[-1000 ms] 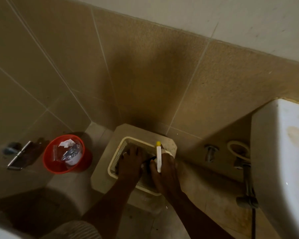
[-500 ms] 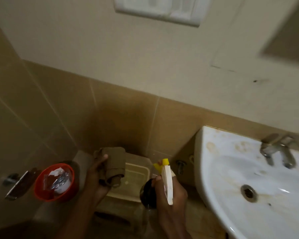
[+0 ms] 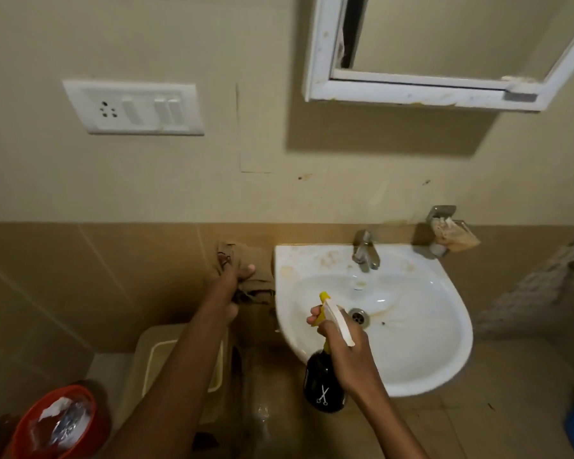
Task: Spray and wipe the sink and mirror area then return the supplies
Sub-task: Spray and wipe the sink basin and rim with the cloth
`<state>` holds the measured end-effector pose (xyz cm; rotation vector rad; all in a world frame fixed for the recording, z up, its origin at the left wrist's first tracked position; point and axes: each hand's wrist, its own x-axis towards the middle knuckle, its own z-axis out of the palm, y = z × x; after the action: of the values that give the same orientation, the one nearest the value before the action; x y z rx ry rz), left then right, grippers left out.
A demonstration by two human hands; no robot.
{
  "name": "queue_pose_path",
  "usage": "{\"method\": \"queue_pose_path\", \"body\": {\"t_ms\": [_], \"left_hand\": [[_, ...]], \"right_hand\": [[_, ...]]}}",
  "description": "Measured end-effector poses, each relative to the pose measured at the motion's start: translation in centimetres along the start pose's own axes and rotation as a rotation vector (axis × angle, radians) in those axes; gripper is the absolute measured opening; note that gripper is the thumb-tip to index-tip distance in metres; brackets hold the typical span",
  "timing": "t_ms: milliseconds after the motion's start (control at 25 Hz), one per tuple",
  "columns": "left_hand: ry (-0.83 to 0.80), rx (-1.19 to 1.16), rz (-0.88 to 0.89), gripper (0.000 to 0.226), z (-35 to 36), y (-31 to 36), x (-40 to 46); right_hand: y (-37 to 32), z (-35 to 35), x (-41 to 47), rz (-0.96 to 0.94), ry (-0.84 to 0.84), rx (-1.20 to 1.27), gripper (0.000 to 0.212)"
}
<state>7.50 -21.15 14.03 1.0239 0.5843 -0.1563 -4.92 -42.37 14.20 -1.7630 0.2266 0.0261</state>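
A stained white sink (image 3: 411,326) hangs on the wall with a metal tap (image 3: 364,250) at its back. Above it is a white-framed mirror (image 3: 444,44). My right hand (image 3: 345,346) grips a black spray bottle (image 3: 323,385) with a white and yellow trigger head, held over the sink's left front rim, nozzle pointing up and away. My left hand (image 3: 229,286) holds a crumpled brown cloth (image 3: 242,270) against the tiled wall just left of the sink.
A cream basket (image 3: 156,359) sits on a low stool below my left arm. A red bin (image 3: 57,422) with rubbish stands at the bottom left. A white switch plate (image 3: 133,107) is on the wall. A soap holder (image 3: 444,233) is mounted right of the tap.
Both hands lifted the cloth and spray bottle out of the floor basket and rose to sink height. My view swung up from the floor to the sink and mirror.
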Motion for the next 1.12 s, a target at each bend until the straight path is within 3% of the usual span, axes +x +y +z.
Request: {"method": "queue_pose_path", "body": {"t_ms": [280,400,680,800,960,1120], "left_hand": [[0.490,0.037,0.234,0.049,4.1,-6.3,2.2],[0.585,0.186,0.409,0.039,4.8,-7.2,2.8],[0.388,0.669,0.788,0.032,8.1,-7.3,6.5],[0.252,0.952,1.013,0.046,10.1,-7.5,9.0],[0.074,1.217,1.052,0.075,13.1,-8.2,12.1],[-0.129,1.389,1.137,0.071,15.7,-10.7,14.3]], "right_hand": [[2.4,-4.3,5.8,0.056,-0.065,-0.087,0.032],[3.1,-5.9,7.6,0.043,-0.096,-0.104,0.031],[5.3,-9.8,10.6,0.078,-0.002,-0.065,0.032],[6.1,-10.9,12.0,0.131,0.049,-0.063,0.034],[6.8,-11.2,13.8,0.155,0.074,-0.103,0.031],[7.4,-10.9,15.1,0.142,0.109,-0.174,0.034]]}}
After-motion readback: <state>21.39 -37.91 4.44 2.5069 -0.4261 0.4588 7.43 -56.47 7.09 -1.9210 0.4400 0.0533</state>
